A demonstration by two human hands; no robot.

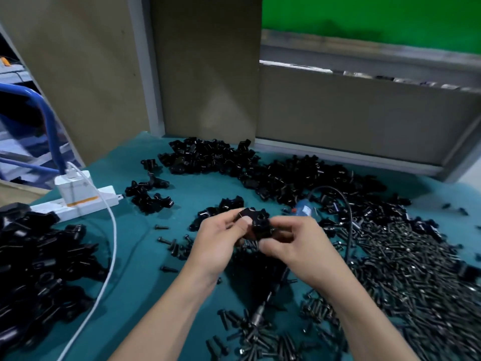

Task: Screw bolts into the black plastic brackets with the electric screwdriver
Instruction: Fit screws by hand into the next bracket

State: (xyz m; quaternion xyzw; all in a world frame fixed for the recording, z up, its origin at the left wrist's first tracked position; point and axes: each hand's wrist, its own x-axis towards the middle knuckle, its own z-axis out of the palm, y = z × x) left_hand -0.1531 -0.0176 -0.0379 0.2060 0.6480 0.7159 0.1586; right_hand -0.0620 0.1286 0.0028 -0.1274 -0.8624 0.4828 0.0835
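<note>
Left hand and right hand pinch one small black moulded plastic bracket between their fingertips: judged light, stiff, smooth, best held by its outer edges.

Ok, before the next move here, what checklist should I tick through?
1. bracket held firmly: ok, the left hand and right hand both pinch it above the table.
2. Bolt seated in the bracket: cannot tell, fingers and blur hide the hole.
3. electric screwdriver in hand: not ok, it lies on the table under the hands.
4. Bolt supply near: ok, the bolt pile lies beside the right hand.
5. cable free: cannot tell.
</note>
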